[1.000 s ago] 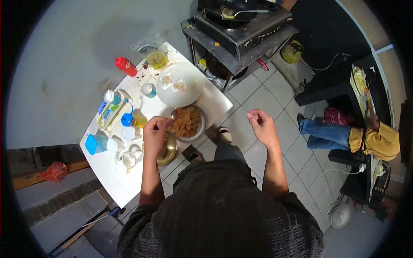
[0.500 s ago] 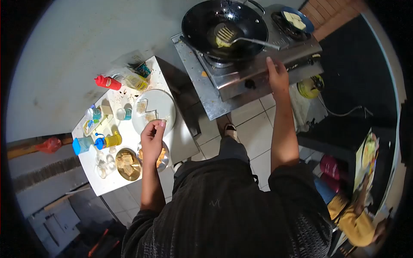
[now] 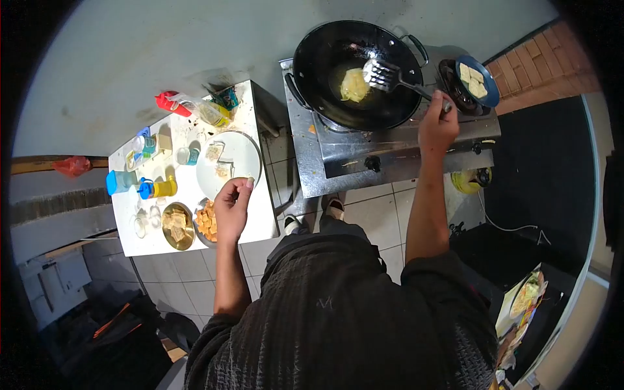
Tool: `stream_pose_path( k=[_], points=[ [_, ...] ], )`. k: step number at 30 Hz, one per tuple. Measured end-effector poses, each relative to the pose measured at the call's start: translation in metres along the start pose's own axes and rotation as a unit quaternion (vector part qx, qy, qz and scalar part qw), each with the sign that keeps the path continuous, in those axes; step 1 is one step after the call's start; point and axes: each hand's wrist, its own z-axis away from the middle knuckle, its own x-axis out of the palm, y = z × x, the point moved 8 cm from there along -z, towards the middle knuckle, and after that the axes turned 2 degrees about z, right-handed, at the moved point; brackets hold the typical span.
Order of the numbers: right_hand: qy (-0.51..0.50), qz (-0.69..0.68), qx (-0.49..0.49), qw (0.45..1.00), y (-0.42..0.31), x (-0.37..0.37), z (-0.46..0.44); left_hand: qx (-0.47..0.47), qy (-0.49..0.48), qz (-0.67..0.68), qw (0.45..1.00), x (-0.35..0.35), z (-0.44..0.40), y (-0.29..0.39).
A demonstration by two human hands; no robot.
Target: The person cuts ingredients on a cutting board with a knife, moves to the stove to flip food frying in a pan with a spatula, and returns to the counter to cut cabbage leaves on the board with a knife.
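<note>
Grey wall (image 3: pixel 214 52) backs the wok (image 3: pixel 325 65), where a yellow piece (image 3: pixel 353 85), likely soft and fragile, lies ahead-left of our right grip (image 3: pixel 437 133), closed on the stiff-looking spatula (image 3: pixel 383 76) by its handle end, the sensible hold. Our left grip (image 3: pixel 231 211) pinches, contents unclear.

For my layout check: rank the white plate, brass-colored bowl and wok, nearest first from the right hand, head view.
1. Wok, just left, on the stove.
2. White plate, farther left, on the table.
3. Brass-colored bowl, farthest left.
</note>
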Motion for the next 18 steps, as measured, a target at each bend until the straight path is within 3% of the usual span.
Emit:
stream_pose_path(
  k=[2,6,8,14,18],
  points=[
    [0.041,0.09,-0.125,0.987,-0.028,-0.007,-0.004,0.002,0.002,0.004,1.0,0.0,-0.001,-0.002],
    [0.021,0.164,-0.158,0.974,-0.056,-0.002,-0.005,0.001,0.007,0.021,1.0,-0.004,-0.004,-0.005],
    [0.034,0.242,-0.234,0.941,-0.072,0.01,-0.006,0.0,0.005,0.023,1.0,-0.006,-0.007,-0.004],
    [-0.041,0.423,-0.195,0.884,-0.079,0.069,-0.027,0.002,0.023,0.027,0.999,-0.017,-0.007,-0.001],
    [-0.043,0.412,-0.2,0.888,-0.075,0.083,-0.033,-0.008,0.04,0.032,0.999,-0.024,0.001,-0.006]
  ],
)
